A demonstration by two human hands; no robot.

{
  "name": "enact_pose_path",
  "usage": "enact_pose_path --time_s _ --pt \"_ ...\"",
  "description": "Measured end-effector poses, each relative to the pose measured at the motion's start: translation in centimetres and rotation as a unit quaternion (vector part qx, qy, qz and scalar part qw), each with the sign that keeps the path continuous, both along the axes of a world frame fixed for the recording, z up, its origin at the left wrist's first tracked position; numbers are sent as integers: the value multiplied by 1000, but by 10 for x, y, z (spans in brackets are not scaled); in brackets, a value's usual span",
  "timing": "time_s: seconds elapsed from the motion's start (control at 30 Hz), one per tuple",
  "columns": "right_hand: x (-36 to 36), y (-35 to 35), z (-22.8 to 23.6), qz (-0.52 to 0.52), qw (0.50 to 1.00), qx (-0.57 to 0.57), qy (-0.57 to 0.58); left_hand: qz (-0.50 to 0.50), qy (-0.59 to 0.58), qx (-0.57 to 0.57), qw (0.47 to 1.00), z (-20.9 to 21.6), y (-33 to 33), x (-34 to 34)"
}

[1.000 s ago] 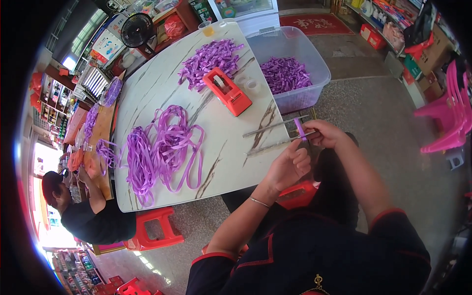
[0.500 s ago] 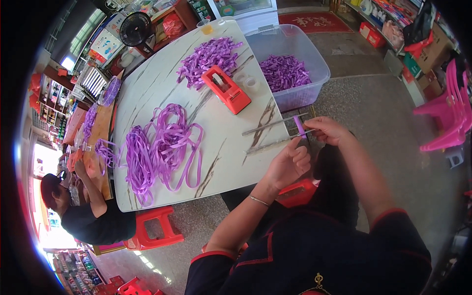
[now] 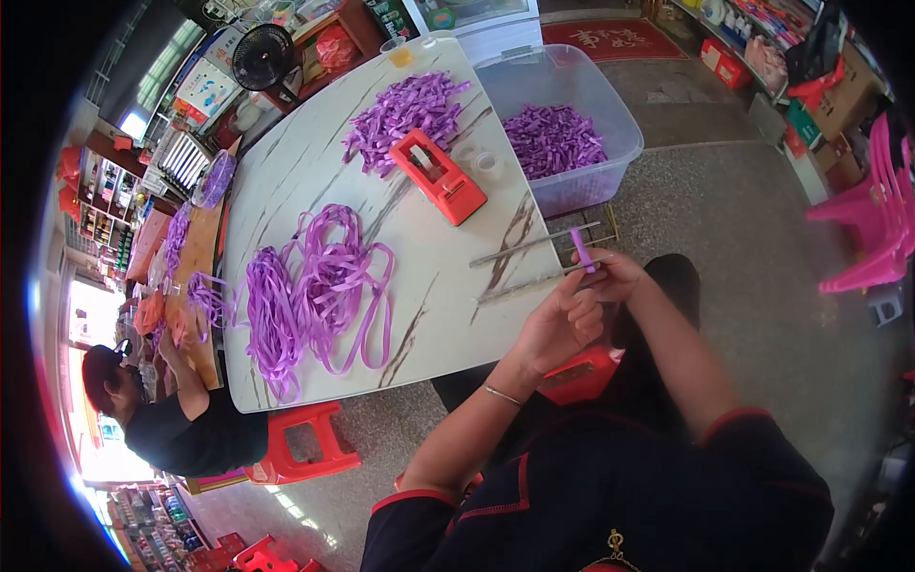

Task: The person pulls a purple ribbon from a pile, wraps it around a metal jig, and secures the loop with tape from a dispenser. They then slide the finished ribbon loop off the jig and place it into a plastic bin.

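Beyond the table's right edge, a short loop of purple ribbon (image 3: 581,247) is around the thin metal rods (image 3: 534,251) that stick out from the tabletop. My left hand (image 3: 562,324) is closed, with thumb and fingertips pinching at the ribbon's near end. Close against it, my right hand (image 3: 620,275) is also closed in a pinch on the ribbon at the near rod. Its fingertips are partly hidden, and the ribbon's exact fold between the hands is too small to make out.
The marbled table (image 3: 429,296) bears long ribbon skeins (image 3: 315,286), a red tape dispenser (image 3: 438,176) and a pile of ribbon pieces (image 3: 405,114). A clear bin (image 3: 591,86) of purple pieces stands beside it. Another person (image 3: 172,410) sits at the left; pink chairs (image 3: 872,219) are right.
My right hand has drawn in toward my left hand and slightly downward. The ribbon's near end now lies between the fingers of both hands. The person at the left has lowered an arm.
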State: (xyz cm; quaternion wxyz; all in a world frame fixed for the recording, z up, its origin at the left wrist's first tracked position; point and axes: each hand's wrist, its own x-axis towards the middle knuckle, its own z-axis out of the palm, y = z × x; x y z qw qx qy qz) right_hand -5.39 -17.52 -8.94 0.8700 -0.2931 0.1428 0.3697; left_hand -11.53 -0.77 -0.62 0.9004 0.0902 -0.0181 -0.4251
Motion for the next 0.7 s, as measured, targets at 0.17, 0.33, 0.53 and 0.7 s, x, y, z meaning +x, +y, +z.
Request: enact_pose_path --time_s 0.17,0.33,0.53,0.7 --pt "3 15 -31 11 982 182 -41 -1 -6 9 1000 -1 0 0" --pt "7 21 -50 35 953 292 -77 0 -1 18 1000 0 -1 0" --pt "3 22 -37 38 971 207 -112 0 13 5 1000 1 -2 0" --pt "-1 -6 10 -15 985 -157 -62 8 10 16 1000 -3 -2 -2"
